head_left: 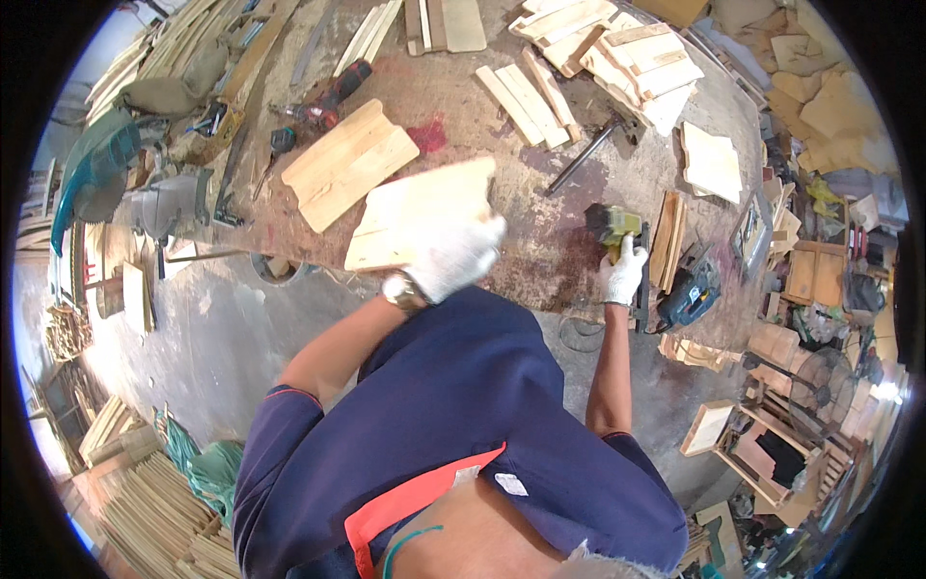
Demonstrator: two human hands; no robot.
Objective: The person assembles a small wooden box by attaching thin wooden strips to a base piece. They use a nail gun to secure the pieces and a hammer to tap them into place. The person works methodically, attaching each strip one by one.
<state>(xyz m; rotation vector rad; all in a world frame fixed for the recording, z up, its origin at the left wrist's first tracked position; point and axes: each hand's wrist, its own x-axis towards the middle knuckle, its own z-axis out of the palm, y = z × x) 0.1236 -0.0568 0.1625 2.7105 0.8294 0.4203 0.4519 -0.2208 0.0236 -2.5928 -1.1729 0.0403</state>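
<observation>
My left hand (451,259), in a white glove with a wristwatch, grips a flat pale wooden board (415,205) and holds it at the near edge of the stained workbench (540,241). My right hand (620,273), also gloved in white, is closed on a small green and black power tool (612,224) that rests on the bench to the right of the board. A second similar board (349,162) lies flat on the bench just beyond and left of the one I hold.
A red and black cordless drill (333,96) lies at the back left. Stacks of cut wood pieces (617,53) sit at the back right, and a blue jigsaw (690,297) is by the right edge. A metal bar (582,156) lies mid-bench. A large saw (125,183) stands left.
</observation>
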